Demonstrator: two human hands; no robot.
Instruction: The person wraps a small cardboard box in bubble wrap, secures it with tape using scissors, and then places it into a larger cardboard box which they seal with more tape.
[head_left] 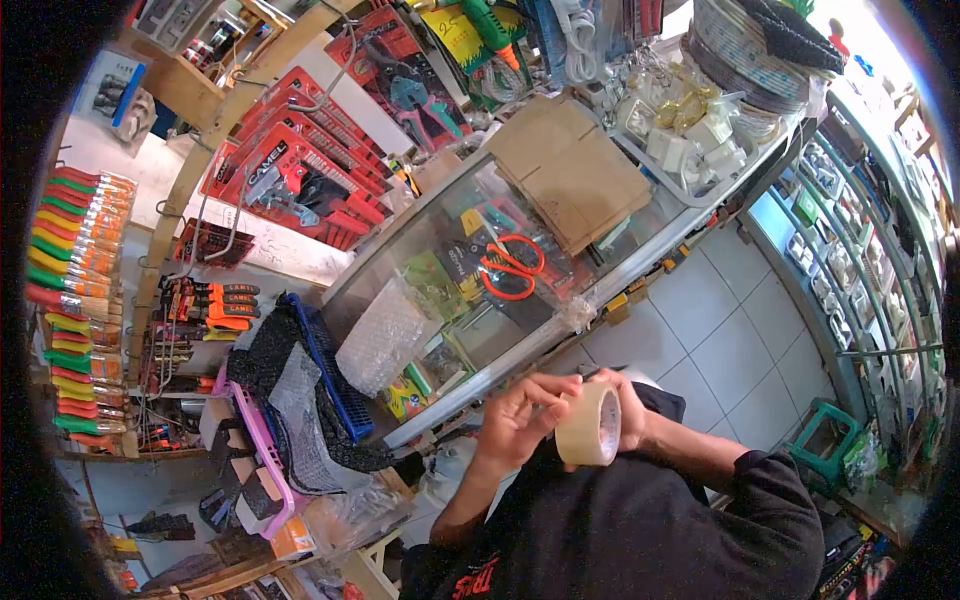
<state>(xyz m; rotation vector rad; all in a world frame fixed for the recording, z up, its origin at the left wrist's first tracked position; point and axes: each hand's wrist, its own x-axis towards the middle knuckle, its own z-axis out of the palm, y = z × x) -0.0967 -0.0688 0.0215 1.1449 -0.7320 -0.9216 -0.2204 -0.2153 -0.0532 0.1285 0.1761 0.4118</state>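
Note:
A roll of clear packing tape (575, 430) is held up in front of my chest, its round opening turned to the right. My right hand (632, 405) grips it from behind and the right side, partly hidden by the roll. From the left, my left hand (522, 415) has its fingers bent, with fingertips against the roll's upper edge. Beyond my hands, orange-handled scissors (512, 268) lie on the glass counter (400, 265). A bubble-wrapped package (390, 335) rests at the counter's near left end, and a flat piece of cardboard (570, 165) lies farther back.
Packaged tools (290, 180) hang behind the counter, and paint brushes (85, 300) line the left. A blue basket (330, 370) and a pink basket (262, 450) stand at lower left. To the right are a tiled floor (735, 330), a green stool (825, 440) and stocked shelves (850, 240).

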